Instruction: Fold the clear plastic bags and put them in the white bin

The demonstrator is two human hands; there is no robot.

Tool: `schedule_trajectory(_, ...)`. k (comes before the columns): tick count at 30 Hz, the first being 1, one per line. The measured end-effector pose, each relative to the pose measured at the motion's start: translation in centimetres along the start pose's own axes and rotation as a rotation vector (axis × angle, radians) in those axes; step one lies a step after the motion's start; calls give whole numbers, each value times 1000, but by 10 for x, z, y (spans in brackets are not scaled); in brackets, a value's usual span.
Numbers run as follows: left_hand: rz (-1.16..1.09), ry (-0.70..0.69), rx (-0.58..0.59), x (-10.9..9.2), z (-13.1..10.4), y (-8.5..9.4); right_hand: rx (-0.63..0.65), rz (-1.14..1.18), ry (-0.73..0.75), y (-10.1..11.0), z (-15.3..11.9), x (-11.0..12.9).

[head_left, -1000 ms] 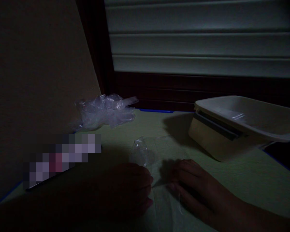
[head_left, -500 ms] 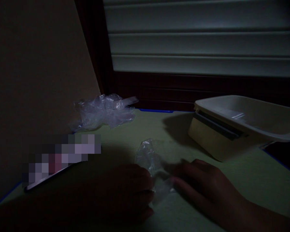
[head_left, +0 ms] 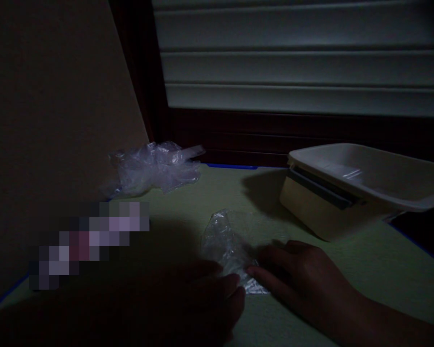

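Observation:
A clear plastic bag [head_left: 220, 236] lies crumpled on the pale green tabletop, between my two hands. My right hand [head_left: 296, 270] rests at its right side, with the thumb and fingers closed on the film. Dark and in shadow, my left hand [head_left: 210, 294] is at the bag's lower left edge. Its fingertips are near or on the plastic, and its fingers are spread a little. Whether they pinch the film is hard to see.
More crumpled clear plastic [head_left: 159, 166] lies at the back left by the wall. A blurred-out flat object [head_left: 90, 243] is at the left. A cream plastic bin [head_left: 318, 207] stands tilted at the right edge of the green table [head_left: 369, 274].
My left hand has shifted slightly right and down, and its fingers have uncurled. My right thumb has moved a little left. The plastic between my hands lies flatter.

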State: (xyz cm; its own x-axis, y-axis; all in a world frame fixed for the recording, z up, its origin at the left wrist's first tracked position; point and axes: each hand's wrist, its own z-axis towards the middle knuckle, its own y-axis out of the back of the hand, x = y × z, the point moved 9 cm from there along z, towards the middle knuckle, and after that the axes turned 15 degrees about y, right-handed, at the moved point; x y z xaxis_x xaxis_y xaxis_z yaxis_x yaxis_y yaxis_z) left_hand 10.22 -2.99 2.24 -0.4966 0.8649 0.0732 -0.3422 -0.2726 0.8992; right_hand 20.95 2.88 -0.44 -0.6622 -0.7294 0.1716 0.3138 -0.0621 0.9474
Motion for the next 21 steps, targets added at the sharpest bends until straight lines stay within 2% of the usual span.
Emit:
schedule_trajectory(1, -43, -23, -33, -1, 0, 2, 0, -7, 3, 0, 0, 0)
schedule_trajectory(3, -106, 37, -40, 9, 4, -1, 0, -4, 1, 1, 0, 1)
schedule_trajectory(7, -104, 109, 107, 22, 11, -17, 38, 33, -40, 0, 0, -1)
schedule_trajectory(11, -67, 121, 227, 23, 15, -25, 106, 117, -68, -1, 2, -3)
schedule_trajectory(21, 0, 120, 212, 27, 21, -28, 248, 440, -45, -1, -1, -22)
